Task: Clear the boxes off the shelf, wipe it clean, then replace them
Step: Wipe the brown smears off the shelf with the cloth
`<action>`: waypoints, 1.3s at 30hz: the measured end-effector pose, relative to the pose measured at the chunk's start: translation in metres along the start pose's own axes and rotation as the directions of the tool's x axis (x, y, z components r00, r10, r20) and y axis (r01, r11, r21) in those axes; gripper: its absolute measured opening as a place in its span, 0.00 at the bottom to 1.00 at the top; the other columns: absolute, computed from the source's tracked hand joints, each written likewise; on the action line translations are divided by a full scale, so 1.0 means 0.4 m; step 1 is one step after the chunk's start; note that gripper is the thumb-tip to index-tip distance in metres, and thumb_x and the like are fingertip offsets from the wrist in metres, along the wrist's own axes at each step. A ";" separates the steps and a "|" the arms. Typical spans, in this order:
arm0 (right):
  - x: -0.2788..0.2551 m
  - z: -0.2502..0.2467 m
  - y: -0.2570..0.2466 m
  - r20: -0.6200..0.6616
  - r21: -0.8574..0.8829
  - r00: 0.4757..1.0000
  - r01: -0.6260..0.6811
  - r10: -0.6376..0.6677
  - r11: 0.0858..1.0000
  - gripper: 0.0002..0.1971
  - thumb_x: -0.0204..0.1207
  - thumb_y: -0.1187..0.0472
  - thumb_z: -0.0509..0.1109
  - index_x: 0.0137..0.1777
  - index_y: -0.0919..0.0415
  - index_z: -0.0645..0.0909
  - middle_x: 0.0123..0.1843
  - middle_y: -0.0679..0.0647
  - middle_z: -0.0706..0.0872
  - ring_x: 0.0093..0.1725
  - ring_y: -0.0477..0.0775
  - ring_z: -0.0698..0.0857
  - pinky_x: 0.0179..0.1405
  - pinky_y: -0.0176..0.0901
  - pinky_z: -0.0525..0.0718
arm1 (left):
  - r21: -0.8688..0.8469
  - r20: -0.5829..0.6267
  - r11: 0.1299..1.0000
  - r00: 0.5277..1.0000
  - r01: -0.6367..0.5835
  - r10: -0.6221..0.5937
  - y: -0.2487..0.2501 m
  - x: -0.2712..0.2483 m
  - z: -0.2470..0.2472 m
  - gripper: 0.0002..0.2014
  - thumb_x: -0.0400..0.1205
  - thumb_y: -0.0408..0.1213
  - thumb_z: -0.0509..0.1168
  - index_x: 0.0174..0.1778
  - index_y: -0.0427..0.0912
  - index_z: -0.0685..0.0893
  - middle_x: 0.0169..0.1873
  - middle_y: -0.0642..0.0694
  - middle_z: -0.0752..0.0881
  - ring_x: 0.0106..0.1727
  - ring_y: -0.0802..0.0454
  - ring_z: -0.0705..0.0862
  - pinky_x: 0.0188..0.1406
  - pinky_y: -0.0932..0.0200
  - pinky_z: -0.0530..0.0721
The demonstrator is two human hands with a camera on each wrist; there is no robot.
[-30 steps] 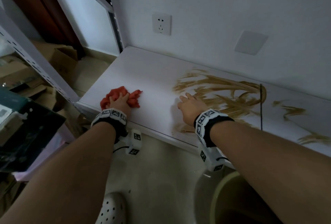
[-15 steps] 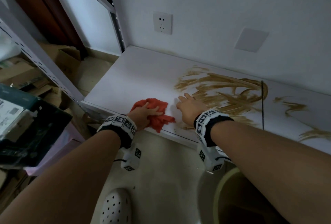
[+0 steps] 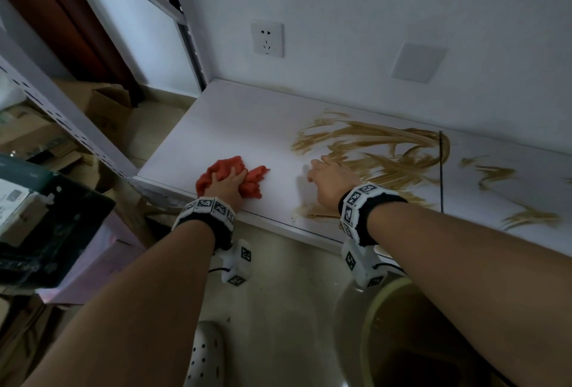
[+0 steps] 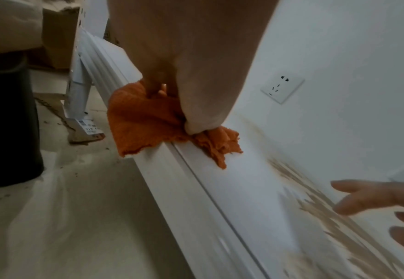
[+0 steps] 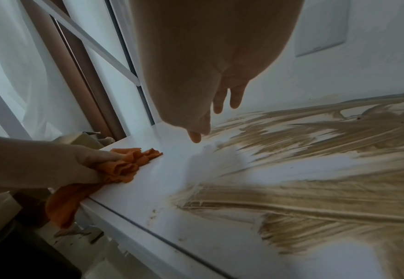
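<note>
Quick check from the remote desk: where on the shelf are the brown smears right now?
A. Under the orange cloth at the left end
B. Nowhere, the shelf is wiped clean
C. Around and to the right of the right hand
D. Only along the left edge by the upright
C: the brown smears streak the shelf around and past the right hand, while the left hand grips the orange cloth on the white part.

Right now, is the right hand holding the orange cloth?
No, the left hand grips the cloth, while the right hand rests with straight fingers on the shelf.
</note>
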State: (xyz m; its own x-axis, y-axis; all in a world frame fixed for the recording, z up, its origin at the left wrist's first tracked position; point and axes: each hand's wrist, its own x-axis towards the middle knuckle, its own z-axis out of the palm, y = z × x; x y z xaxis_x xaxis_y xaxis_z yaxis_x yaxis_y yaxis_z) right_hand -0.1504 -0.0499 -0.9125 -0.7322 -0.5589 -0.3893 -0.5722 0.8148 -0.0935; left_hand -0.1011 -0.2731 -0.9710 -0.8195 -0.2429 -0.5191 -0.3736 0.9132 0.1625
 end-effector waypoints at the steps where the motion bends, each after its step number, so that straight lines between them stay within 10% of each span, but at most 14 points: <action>1: -0.002 -0.001 0.004 -0.001 0.006 1.000 0.000 0.000 1.000 0.28 0.76 0.72 0.56 0.77 0.59 0.66 0.84 0.55 0.55 0.84 0.57 0.49 0.82 0.53 0.53 | 0.027 0.017 0.999 1.000 -0.021 0.021 0.014 -0.004 0.006 0.36 0.83 0.28 0.53 0.84 0.57 0.47 0.84 0.50 0.43 0.83 0.31 0.41 0.81 0.35 0.51; 8: -0.022 0.026 -0.006 -0.052 0.026 0.998 0.020 -0.019 0.999 0.22 0.78 0.66 0.60 0.72 0.59 0.73 0.80 0.57 0.64 0.83 0.58 0.54 0.80 0.54 0.58 | 0.047 -0.016 0.948 0.949 -0.314 0.315 0.083 -0.065 0.067 0.31 0.83 0.31 0.58 0.81 0.57 0.62 0.82 0.51 0.59 0.83 0.45 0.57 0.83 0.49 0.59; 14: -0.067 0.076 -0.010 -0.062 0.007 0.995 0.080 -0.080 0.997 0.20 0.79 0.65 0.59 0.70 0.59 0.74 0.79 0.56 0.65 0.81 0.58 0.56 0.78 0.52 0.61 | -0.166 -0.093 0.940 0.954 -0.297 0.286 -0.016 -0.073 0.055 0.30 0.80 0.26 0.61 0.73 0.63 0.73 0.78 0.57 0.68 0.79 0.55 0.66 0.80 0.55 0.64; 19: -0.087 0.086 0.032 -0.042 0.031 0.996 0.077 -0.075 0.997 0.23 0.76 0.69 0.59 0.73 0.59 0.71 0.81 0.55 0.60 0.83 0.58 0.52 0.81 0.53 0.55 | 0.035 -0.155 0.999 0.988 0.022 -0.016 -0.016 -0.099 0.019 0.27 0.84 0.32 0.57 0.79 0.53 0.67 0.78 0.42 0.67 0.77 0.42 0.69 0.75 0.55 0.66; 29: -0.134 0.097 0.057 -0.101 0.088 0.993 0.071 -0.062 0.994 0.26 0.74 0.72 0.56 0.73 0.59 0.71 0.83 0.55 0.57 0.84 0.57 0.49 0.81 0.52 0.53 | 0.041 -0.043 0.973 0.972 -0.228 0.230 0.184 -0.129 0.081 0.28 0.83 0.34 0.60 0.81 0.54 0.65 0.82 0.46 0.61 0.81 0.44 0.62 0.80 0.52 0.62; 32: -0.155 0.103 0.060 -0.098 0.076 0.993 0.070 -0.063 0.995 0.26 0.75 0.72 0.56 0.74 0.61 0.69 0.84 0.56 0.56 0.84 0.58 0.49 0.81 0.53 0.53 | -0.372 0.091 0.905 0.962 -0.206 0.256 0.193 -0.123 0.098 0.31 0.81 0.28 0.63 0.80 0.48 0.66 0.77 0.40 0.69 0.74 0.40 0.75 0.71 0.43 0.76; 35: -0.166 0.109 0.073 -0.117 0.093 0.992 0.062 -0.051 0.994 0.24 0.76 0.72 0.56 0.71 0.59 0.72 0.83 0.55 0.57 0.84 0.57 0.49 0.81 0.52 0.53 | -0.828 0.137 0.557 0.941 -0.063 0.309 0.150 -0.120 0.094 0.24 0.82 0.24 0.62 0.75 0.39 0.70 0.68 0.26 0.78 0.57 0.33 0.87 0.39 0.46 0.89; 37: -0.169 0.112 0.082 -0.126 0.093 0.991 0.060 -0.048 0.994 0.22 0.76 0.70 0.59 0.71 0.58 0.72 0.83 0.54 0.57 0.84 0.56 0.50 0.81 0.52 0.52 | -0.883 0.143 0.468 0.959 0.013 0.243 0.120 -0.131 0.069 0.21 0.85 0.24 0.55 0.74 0.38 0.71 0.61 0.30 0.84 0.50 0.45 0.91 0.28 0.59 0.87; 39: -0.170 0.114 0.092 -0.121 0.099 0.992 0.051 -0.038 0.994 0.23 0.76 0.70 0.60 0.71 0.58 0.72 0.83 0.54 0.57 0.84 0.56 0.49 0.81 0.52 0.52 | -0.809 0.099 0.587 0.990 0.022 0.100 0.073 -0.128 0.054 0.23 0.85 0.20 0.52 0.72 0.44 0.76 0.61 0.51 0.83 0.46 0.78 0.85 0.30 0.80 0.80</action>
State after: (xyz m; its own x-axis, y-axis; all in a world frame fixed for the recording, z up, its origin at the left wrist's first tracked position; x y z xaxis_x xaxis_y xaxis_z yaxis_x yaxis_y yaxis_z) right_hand -0.1048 0.0249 -0.9313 -0.7490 -0.6043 -0.2717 -0.5691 0.7967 -0.2034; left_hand -0.0608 -0.2270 -0.9580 -0.8056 -0.1171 -0.5807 -0.5888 0.2666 0.7631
